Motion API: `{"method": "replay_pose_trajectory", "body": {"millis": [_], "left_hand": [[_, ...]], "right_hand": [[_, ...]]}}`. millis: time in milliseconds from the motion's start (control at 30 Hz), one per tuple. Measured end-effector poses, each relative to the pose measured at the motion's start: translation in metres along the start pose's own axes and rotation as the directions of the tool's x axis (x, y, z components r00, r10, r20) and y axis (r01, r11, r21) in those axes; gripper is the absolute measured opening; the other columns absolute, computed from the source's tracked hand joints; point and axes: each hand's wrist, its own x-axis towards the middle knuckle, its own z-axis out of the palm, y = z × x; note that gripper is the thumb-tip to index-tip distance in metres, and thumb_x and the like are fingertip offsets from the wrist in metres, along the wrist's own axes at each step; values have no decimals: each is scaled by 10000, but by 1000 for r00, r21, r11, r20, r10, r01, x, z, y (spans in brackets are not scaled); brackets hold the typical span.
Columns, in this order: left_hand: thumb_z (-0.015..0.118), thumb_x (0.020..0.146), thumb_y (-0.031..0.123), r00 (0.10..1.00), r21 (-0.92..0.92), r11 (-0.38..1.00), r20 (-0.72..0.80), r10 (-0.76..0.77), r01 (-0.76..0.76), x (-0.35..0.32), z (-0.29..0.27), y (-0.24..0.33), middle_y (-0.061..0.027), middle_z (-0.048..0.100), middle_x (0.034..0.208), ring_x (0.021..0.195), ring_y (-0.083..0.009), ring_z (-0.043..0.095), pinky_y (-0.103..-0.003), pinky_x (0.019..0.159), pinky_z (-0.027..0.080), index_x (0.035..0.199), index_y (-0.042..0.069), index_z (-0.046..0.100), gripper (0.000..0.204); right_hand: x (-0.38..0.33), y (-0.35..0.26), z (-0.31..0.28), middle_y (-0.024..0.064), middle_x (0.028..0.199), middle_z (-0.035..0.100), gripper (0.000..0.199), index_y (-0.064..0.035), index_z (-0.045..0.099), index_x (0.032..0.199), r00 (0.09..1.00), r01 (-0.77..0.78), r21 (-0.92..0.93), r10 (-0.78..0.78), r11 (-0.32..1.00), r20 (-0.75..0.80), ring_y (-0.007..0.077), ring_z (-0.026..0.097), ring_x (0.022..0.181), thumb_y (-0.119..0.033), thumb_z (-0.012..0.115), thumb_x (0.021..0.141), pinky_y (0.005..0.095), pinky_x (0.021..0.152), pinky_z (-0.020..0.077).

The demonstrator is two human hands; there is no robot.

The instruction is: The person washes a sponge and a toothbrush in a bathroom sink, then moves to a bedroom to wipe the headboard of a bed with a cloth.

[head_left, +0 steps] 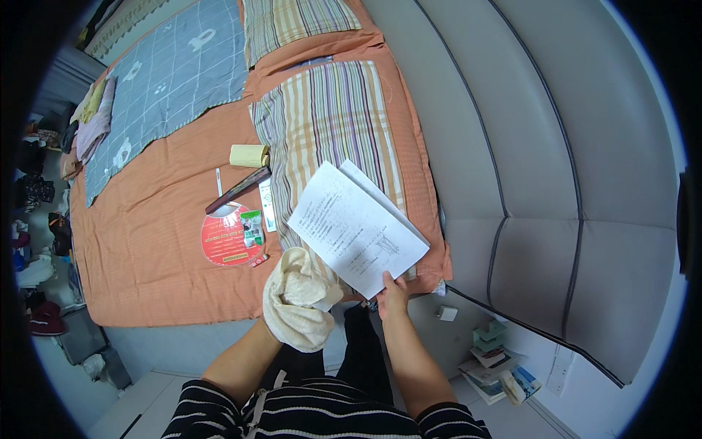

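A cream towel point(298, 304) is bunched over the end of my left forearm at the near edge of the bed. It covers my left hand, so the fingers are hidden, and the bundle is held up by that hand. Beside it, my right hand point(393, 295) grips the lower corner of some white sheets of paper point(358, 230), thumb on top. Dark handwriting and a small sketch show on the upper sheet. The papers overlie a striped pillow point(325, 117) and tilt up toward the left.
On the orange bedsheet point(146, 256) lie a red round fan point(223, 245), a green packet point(252, 228), a dark folded fan point(238, 190) and a yellow pad point(248, 155). A grey padded headboard point(541, 146) stands right. Books point(504, 369) are stacked low at the right.
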Motion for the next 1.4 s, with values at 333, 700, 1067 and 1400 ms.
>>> {"method": "replay_pose_trajectory", "body": {"millis": [333, 700, 1067, 1400], "left_hand": [[527, 934, 262, 938, -153, 960, 296, -181, 234, -8, -4, 14, -135, 578, 1103, 923, -251, 601, -398, 797, 532, 1272, 91, 464, 384], [457, 955, 351, 926, -230, 956, 366, -91, 184, -14, -13, 5, -179, 584, 1153, 1017, -319, 599, -423, 861, 530, 1258, 52, 492, 427], [465, 952, 335, 986, -21, 998, 157, -63, 67, -12, -7, 12, -169, 609, 1096, 947, -305, 627, -392, 792, 554, 1206, 28, 521, 402], [464, 948, 350, 803, 172, 880, 360, -474, 443, 23, 16, 28, -166, 616, 1072, 935, -305, 626, -392, 775, 552, 1175, 36, 537, 394]], "right_hand": [[24, 17, -14, 46, 1161, 565, 293, -112, 501, 1167, 956, -77, -237, 3, 968, -295, 211, 561, 1063, -114, 586, 886, 382, 843, 472], [15, 8, 3, 84, 1193, 569, 402, -78, 495, 1243, 990, 55, -94, -67, 994, -125, 243, 567, 1072, -126, 607, 860, 428, 850, 486], [-42, 3, -29, 124, 1129, 599, 283, -21, 543, 1173, 992, 71, -42, -67, 997, 109, 237, 606, 1001, -1, 521, 892, 412, 810, 533], [-161, 88, -205, 143, 1186, 582, 387, 14, 503, 1230, 986, 1, 113, 18, 994, -168, 274, 572, 1077, 8, 534, 844, 405, 924, 461]]}}
